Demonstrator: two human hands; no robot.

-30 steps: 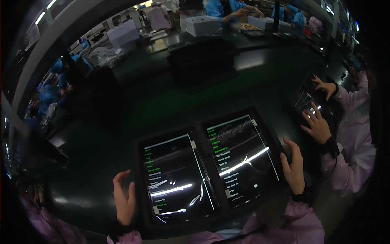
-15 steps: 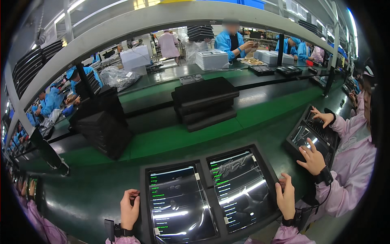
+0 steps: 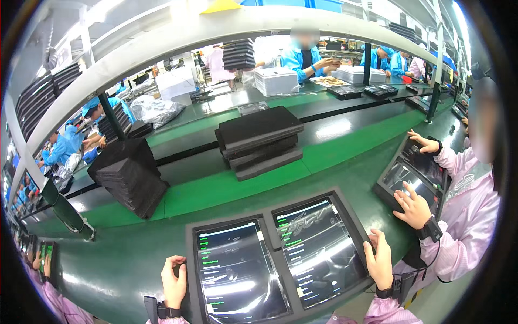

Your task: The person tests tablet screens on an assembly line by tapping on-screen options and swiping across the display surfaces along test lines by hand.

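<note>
Two tablets lie side by side in a black foam tray (image 3: pixel 276 258) in front of me. The left tablet (image 3: pixel 240 272) and the right tablet (image 3: pixel 321 254) both have lit dark screens with lists of green and white lines. Clear film on the right one looks wrinkled. Beside the tray's left edge is my left hand (image 3: pixel 174 283), its fingers loosely bent and the thumb apart from them. My right hand (image 3: pixel 381 260) stands at the right edge, thumb and fingers apart. Whether either hand touches the tray I cannot tell.
Beyond the tray stand a stack of black foam trays (image 3: pixel 259 141) and a leaning foam stack (image 3: pixel 129 175). At right, a co-worker's hands (image 3: pixel 413 208) are over another tray of devices (image 3: pixel 402 175). A metal post (image 3: pixel 67 208) rises at left; a beam (image 3: pixel 232 27) crosses above.
The picture is brighter and has shifted slightly. My hands keep nearly the same places beside the tray. A dark stack carried in the background has moved left and down.
</note>
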